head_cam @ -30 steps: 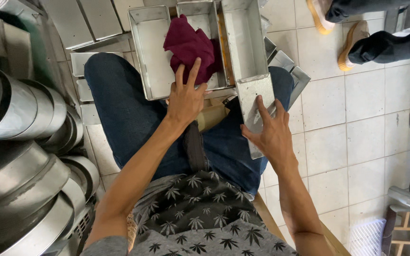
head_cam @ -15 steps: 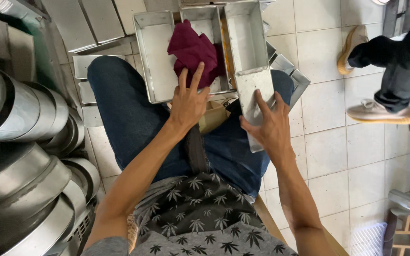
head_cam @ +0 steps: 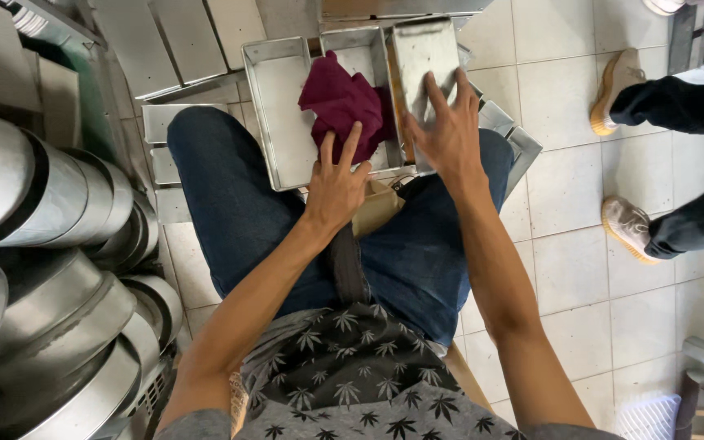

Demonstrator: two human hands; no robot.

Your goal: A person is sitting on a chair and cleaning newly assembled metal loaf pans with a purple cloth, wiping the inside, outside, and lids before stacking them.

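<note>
I see my right hand (head_cam: 447,130) spread flat, fingers apart, pressing on a narrow rectangular metal pan (head_cam: 421,61) that sits on top of the wider metal tray (head_cam: 275,114) across my knees; the hand lies on the pan's near half, not closed around it. My left hand (head_cam: 337,183) rests at the tray's near edge with fingers splayed and open, its fingertips touching the maroon cloth (head_cam: 342,102) bunched in the tray's middle, just left of the pan. The two hands are close, side by side, not touching. To my left, stacked round metal tins (head_cam: 50,269) crowd right up to my thigh, and flat metal sheets (head_cam: 181,41) lie beyond the tray. On the right there is open tiled floor (head_cam: 580,269), with another person's shoes (head_cam: 625,224) standing farther out.
</note>
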